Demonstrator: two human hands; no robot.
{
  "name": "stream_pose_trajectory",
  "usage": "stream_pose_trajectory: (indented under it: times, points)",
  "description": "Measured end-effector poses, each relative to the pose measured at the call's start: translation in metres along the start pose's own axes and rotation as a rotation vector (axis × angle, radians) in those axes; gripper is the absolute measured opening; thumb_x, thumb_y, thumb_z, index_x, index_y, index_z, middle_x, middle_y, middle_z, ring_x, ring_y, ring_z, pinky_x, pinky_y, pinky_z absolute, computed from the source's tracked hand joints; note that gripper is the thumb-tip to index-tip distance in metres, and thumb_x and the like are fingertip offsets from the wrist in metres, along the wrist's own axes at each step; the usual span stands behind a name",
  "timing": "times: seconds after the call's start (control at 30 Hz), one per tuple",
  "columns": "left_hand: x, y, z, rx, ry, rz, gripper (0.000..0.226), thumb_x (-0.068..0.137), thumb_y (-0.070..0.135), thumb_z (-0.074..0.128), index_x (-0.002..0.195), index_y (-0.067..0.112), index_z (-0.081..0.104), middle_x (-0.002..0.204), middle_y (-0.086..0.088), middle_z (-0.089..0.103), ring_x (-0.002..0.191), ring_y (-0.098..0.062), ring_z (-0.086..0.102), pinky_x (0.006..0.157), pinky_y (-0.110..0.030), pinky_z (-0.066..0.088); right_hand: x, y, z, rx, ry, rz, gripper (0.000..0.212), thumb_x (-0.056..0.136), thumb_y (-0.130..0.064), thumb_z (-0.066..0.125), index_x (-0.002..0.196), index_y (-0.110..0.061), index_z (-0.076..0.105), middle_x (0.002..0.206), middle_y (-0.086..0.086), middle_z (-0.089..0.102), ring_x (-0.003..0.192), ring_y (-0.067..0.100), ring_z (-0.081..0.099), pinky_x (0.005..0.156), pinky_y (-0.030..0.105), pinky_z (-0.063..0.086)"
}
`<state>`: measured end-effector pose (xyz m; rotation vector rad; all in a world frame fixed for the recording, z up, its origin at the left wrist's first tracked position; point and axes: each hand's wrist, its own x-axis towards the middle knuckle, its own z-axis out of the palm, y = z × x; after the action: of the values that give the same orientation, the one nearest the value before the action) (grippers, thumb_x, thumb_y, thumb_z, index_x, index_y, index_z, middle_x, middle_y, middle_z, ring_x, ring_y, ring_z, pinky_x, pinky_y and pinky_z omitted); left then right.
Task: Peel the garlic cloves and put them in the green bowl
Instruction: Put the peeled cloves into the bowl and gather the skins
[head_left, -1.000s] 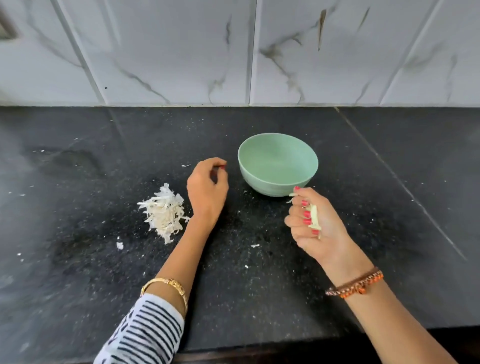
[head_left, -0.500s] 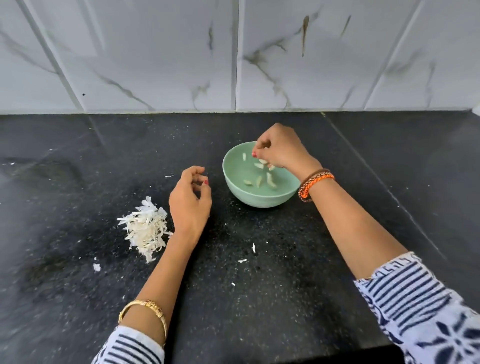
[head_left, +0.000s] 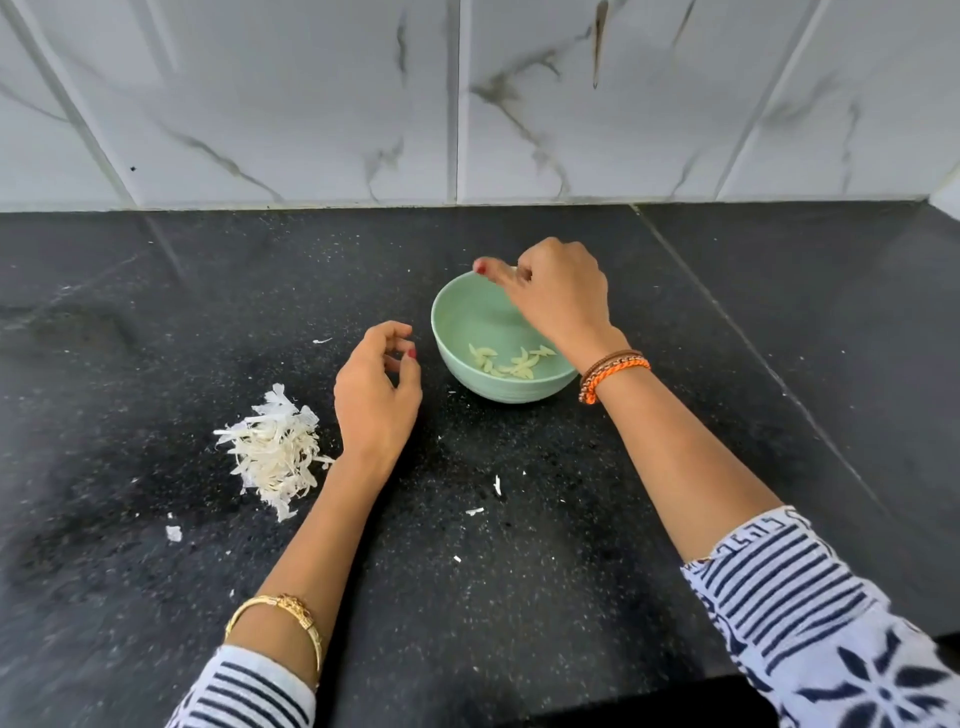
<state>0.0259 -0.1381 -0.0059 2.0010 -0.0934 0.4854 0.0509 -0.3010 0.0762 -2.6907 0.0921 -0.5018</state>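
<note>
The green bowl (head_left: 457, 332) stands on the black counter and holds several peeled garlic cloves (head_left: 511, 359) at its bottom. My right hand (head_left: 558, 299) hovers over the bowl's far rim. Its fingers are loosely curled, one red-nailed finger stretches left along the rim, and I see no clove in it. My left hand (head_left: 374, 395) rests on the counter just left of the bowl, fingers loosely curled around nothing. A heap of white garlic peels (head_left: 275, 452) lies left of that hand.
Small peel scraps (head_left: 496, 486) are scattered on the black counter (head_left: 571, 545) in front of the bowl. A white marble-tiled wall (head_left: 467, 104) rises behind the counter. The counter's front edge runs along the bottom of the view.
My right hand carried peeled cloves from in front of the bowl to over it and dropped them in. It has since shifted to the far rim. The left hand barely moved.
</note>
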Motion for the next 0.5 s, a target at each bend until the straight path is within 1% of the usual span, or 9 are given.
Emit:
stream_pose_trajectory:
  times: [0.03,0.1,0.17,0.23,0.27,0.3,0.33,0.43,0.5]
  points:
    - [0.0,0.0,0.0,-0.008,0.0,-0.001,0.024,0.085,0.001,0.054,0.106,0.012,0.059,0.089,0.006,0.06,0.068,-0.011,0.051,0.069,-0.028,0.044,-0.001,-0.001,-0.001,0.017,0.008,0.022,0.065,0.087,-0.061,0.042,0.05,-0.008,0.045,0.05,0.004,0.05,0.051,0.018,0.048,0.048,0.029,0.032]
    - [-0.002,0.0,0.0,-0.026,-0.003,-0.007,0.024,0.085,0.001,0.054,0.106,0.012,0.059,0.088,0.006,0.06,0.068,-0.011,0.05,0.069,-0.029,0.045,-0.004,-0.002,-0.001,0.127,-0.054,0.083,0.063,0.093,-0.055,0.037,0.061,-0.008,0.064,0.059,0.0,0.062,0.063,0.017,0.059,0.062,0.03,0.044]
    - [-0.002,0.0,0.0,-0.04,-0.001,-0.014,0.023,0.086,0.001,0.054,0.105,0.012,0.059,0.088,0.006,0.059,0.066,-0.007,0.05,0.069,-0.029,0.045,-0.006,-0.001,-0.002,0.227,-0.141,0.115,0.044,0.095,-0.04,0.043,0.073,-0.015,0.07,0.07,-0.005,0.068,0.077,0.015,0.064,0.077,0.032,0.049]
    - [-0.003,0.0,0.0,-0.05,-0.001,-0.021,0.023,0.086,0.001,0.054,0.105,0.012,0.059,0.087,0.006,0.059,0.065,-0.003,0.049,0.068,-0.028,0.045,-0.007,0.001,-0.002,0.289,-0.173,0.094,0.024,0.092,-0.02,0.051,0.083,-0.013,0.071,0.086,0.001,0.071,0.085,0.014,0.064,0.083,0.028,0.049]
    - [-0.004,0.001,0.0,-0.054,-0.002,-0.022,0.023,0.086,0.001,0.054,0.105,0.012,0.059,0.088,0.006,0.059,0.065,-0.003,0.049,0.068,-0.027,0.044,-0.008,0.002,-0.002,0.309,-0.174,0.081,0.019,0.09,-0.011,0.053,0.088,-0.012,0.071,0.092,0.002,0.071,0.085,0.011,0.062,0.081,0.019,0.048]
    - [-0.005,0.001,-0.001,-0.059,-0.003,-0.026,0.023,0.086,0.001,0.054,0.105,0.012,0.059,0.088,0.006,0.059,0.066,-0.003,0.049,0.067,-0.026,0.044,-0.01,0.003,-0.002,0.316,-0.172,0.063,0.02,0.088,-0.004,0.053,0.093,-0.011,0.071,0.096,0.001,0.07,0.085,0.008,0.059,0.075,0.009,0.044]
    - [-0.006,0.0,-0.003,-0.064,0.002,-0.033,0.023,0.086,0.001,0.054,0.105,0.012,0.059,0.088,0.006,0.06,0.066,-0.003,0.049,0.067,-0.025,0.044,-0.01,0.002,-0.002,0.312,-0.169,0.043,0.024,0.087,0.001,0.052,0.096,-0.011,0.071,0.097,-0.001,0.068,0.086,0.006,0.057,0.071,0.004,0.038]
    - [-0.01,-0.002,-0.008,-0.071,0.022,-0.048,0.023,0.086,0.001,0.054,0.106,0.012,0.059,0.088,0.005,0.06,0.068,-0.005,0.05,0.067,-0.024,0.043,-0.011,0.003,-0.004,0.3,-0.08,-0.022,0.032,0.082,0.009,0.05,0.092,-0.013,0.072,0.089,-0.006,0.065,0.085,0.005,0.057,0.068,-0.004,0.034]
    - [-0.008,-0.003,-0.01,-0.076,0.049,-0.051,0.023,0.086,0.001,0.054,0.105,0.012,0.059,0.088,0.006,0.06,0.068,-0.005,0.05,0.066,-0.023,0.042,-0.007,0.001,-0.007,0.356,0.0,-0.05,0.033,0.08,0.008,0.054,0.085,-0.02,0.071,0.084,-0.003,0.066,0.075,0.004,0.059,0.07,-0.001,0.038]
